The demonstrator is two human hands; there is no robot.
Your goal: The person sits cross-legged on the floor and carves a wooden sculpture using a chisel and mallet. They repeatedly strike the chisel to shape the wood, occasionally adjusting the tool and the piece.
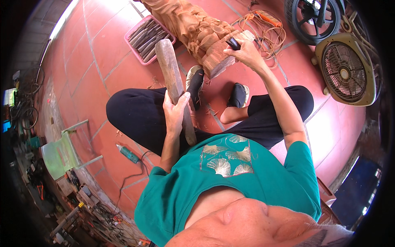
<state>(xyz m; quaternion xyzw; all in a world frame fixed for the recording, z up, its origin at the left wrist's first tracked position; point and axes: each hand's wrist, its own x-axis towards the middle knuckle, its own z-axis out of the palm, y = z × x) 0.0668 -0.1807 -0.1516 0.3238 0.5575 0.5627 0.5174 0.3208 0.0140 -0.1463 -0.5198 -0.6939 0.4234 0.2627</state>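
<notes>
Mallet (173,80) stands upright in my left hand (176,108), fist closed round its handle; my right hand (242,51), arm outstretched, grips a chisel (233,43) against the carving (201,31).

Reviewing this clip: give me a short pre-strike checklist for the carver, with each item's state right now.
1. Left hand wrapped around the wooden mallet: ok.
2. Right hand holding the dark-handled chisel against the wood carving: ok.
3. Chisel edge seated in the cut: cannot tell, hidden by the hand.
4. Feet clear of the carving: not ok, the left shoe sits at its base.
5. Tray of chisels beside the carving: ok.
</notes>
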